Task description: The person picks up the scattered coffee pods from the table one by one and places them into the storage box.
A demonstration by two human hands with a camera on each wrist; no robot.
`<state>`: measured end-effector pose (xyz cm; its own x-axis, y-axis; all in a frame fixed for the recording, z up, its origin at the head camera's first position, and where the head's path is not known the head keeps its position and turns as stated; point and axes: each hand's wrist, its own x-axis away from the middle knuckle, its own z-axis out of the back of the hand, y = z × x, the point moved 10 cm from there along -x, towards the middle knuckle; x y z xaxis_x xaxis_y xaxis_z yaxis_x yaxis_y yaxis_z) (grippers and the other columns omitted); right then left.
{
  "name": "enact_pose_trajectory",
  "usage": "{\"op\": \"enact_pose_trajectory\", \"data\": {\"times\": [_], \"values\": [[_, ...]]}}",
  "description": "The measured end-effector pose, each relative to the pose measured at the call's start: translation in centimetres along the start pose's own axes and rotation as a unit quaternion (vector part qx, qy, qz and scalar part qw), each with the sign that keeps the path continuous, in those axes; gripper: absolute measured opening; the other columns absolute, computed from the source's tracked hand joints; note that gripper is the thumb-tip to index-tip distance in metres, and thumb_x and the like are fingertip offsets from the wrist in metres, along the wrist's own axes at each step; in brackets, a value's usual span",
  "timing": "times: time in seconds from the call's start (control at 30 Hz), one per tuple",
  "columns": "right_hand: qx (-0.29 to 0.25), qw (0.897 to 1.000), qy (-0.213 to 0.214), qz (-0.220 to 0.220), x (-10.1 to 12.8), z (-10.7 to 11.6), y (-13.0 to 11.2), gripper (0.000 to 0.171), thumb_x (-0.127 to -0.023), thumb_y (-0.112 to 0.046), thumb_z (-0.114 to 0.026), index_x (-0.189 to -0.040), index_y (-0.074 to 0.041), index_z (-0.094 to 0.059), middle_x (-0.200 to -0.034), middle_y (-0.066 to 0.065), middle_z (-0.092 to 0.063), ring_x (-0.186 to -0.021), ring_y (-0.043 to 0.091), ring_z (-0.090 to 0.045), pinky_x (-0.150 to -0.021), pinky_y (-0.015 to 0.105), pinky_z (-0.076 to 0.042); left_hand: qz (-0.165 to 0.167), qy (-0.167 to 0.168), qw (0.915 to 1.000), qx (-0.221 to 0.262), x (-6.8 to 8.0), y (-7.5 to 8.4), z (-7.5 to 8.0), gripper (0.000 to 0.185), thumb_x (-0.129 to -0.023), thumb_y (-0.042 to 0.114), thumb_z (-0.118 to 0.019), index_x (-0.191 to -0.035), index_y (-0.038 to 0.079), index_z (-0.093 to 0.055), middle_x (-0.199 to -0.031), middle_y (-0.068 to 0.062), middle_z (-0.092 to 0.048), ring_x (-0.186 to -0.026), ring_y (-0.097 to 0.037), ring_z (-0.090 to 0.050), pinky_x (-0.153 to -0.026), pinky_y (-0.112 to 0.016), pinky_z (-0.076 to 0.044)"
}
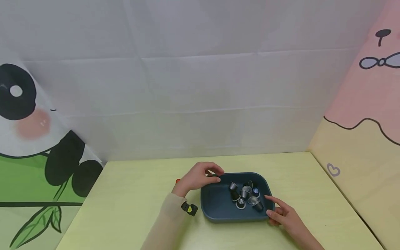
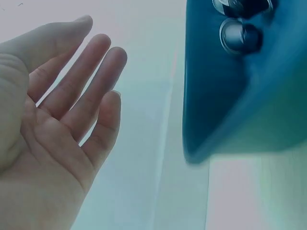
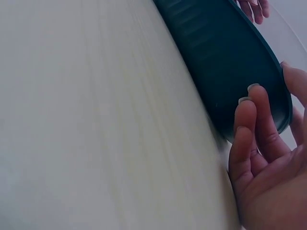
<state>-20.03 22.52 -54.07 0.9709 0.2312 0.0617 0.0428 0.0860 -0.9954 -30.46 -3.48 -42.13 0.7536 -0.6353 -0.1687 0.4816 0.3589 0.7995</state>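
A dark blue tray (image 1: 217, 205) with rounded corners holds several small coffee capsules (image 1: 246, 191), silver and black, heaped in its right half. My left hand (image 1: 198, 177) is beside the tray's back left corner. In the left wrist view, that hand (image 2: 62, 110) has loosely bent, spread fingers, and a gap separates it from the tray wall (image 2: 211, 110). At the tray's right end, my right hand (image 1: 285, 215) holds the rim. The right wrist view shows one fingertip over the rim and other fingers against the tray's outer side (image 3: 216, 57).
The tray is on a pale yellow tabletop (image 1: 131, 208). A white cloth backdrop (image 1: 200, 86) hangs behind it. Printed cartoon panels flank the table, green and black (image 1: 28, 180) on the left, pink and cream (image 1: 359, 104) on the right.
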Motion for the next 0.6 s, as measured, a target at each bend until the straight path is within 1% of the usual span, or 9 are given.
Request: {"op": "enact_pose_trajectory", "data": {"times": [0.13,0.2,0.3,0.4,0.47,0.53,0.6], "values": [[0.002,1.000,0.002,0.002,0.1,0.0,-0.1,0.044,-0.098,-0.009,-0.063,-0.141,-0.018,-0.055,-0.072,0.003,-0.058,-0.066,0.015,-0.060,-0.068,0.029,-0.055,0.011,0.016,0.9998,-0.004,1.3,-1.1,1.3,0.024,-0.092,0.019,-0.075,-0.115,0.020,-0.072,-0.113,0.004,-0.070,-0.107,-0.017,-0.064,-0.093,-0.044,-0.049],[0.000,1.000,0.002,0.001,0.1,0.0,-0.1,0.044,-0.098,-0.010,-0.064,-0.140,-0.020,-0.056,-0.072,0.003,-0.057,-0.066,0.015,-0.060,-0.068,0.029,-0.055,0.017,0.023,0.9996,-0.005,2.0,-1.6,1.9,0.023,-0.092,0.020,-0.075,-0.115,0.020,-0.072,-0.113,0.002,-0.070,-0.108,-0.019,-0.064,-0.094,-0.046,-0.048],[-0.002,1.000,0.002,-0.001,0.1,0.0,-0.1,0.045,-0.098,-0.010,-0.064,-0.141,-0.018,-0.055,-0.072,0.003,-0.058,-0.066,0.015,-0.060,-0.068,0.029,-0.055,0.024,0.035,0.9991,-0.005,3.1,-2.4,2.8,0.024,-0.092,0.020,-0.075,-0.115,0.018,-0.072,-0.114,0.000,-0.070,-0.107,-0.020,-0.064,-0.093,-0.047,-0.048],[-0.004,1.000,-0.001,-0.003,0.1,-0.1,-0.1,0.045,-0.098,-0.010,-0.064,-0.142,-0.016,-0.053,-0.073,0.003,-0.058,-0.066,0.015,-0.059,-0.068,0.029,-0.055,0.032,0.053,0.9980,-0.015,4.1,-3.3,3.8,0.023,-0.092,0.019,-0.074,-0.115,0.017,-0.072,-0.112,0.004,-0.070,-0.107,-0.021,-0.064,-0.092,-0.045,-0.048],[-0.005,1.000,-0.002,-0.003,0.0,0.0,0.0,0.045,-0.098,-0.010,-0.064,-0.142,-0.016,-0.053,-0.073,0.004,-0.058,-0.066,0.015,-0.059,-0.068,0.029,-0.054,0.038,0.069,0.9966,-0.025,4.7,-3.9,4.5,0.022,-0.092,0.017,-0.074,-0.114,0.016,-0.072,-0.110,0.006,-0.070,-0.107,-0.024,-0.064,-0.091,-0.045,-0.049],[-0.005,1.000,-0.003,-0.004,0.0,0.0,0.1,0.045,-0.098,-0.010,-0.064,-0.142,-0.016,-0.053,-0.073,0.004,-0.058,-0.067,0.016,-0.059,-0.068,0.029,-0.054,0.050,0.088,0.9942,-0.038,5.4,-4.6,5.2,0.021,-0.092,0.016,-0.074,-0.113,0.019,-0.072,-0.110,0.007,-0.069,-0.108,-0.024,-0.064,-0.091,-0.044,-0.049],[-0.004,1.000,-0.003,-0.004,0.0,0.0,0.1,0.047,-0.098,-0.010,-0.063,-0.143,-0.013,-0.051,-0.073,0.004,-0.057,-0.067,0.016,-0.059,-0.068,0.029,-0.054,0.065,0.109,0.9910,-0.043,6.0,-5.4,5.8,0.020,-0.092,0.016,-0.073,-0.111,0.020,-0.072,-0.111,0.005,-0.070,-0.105,-0.023,-0.065,-0.091,-0.044,-0.049]]}}
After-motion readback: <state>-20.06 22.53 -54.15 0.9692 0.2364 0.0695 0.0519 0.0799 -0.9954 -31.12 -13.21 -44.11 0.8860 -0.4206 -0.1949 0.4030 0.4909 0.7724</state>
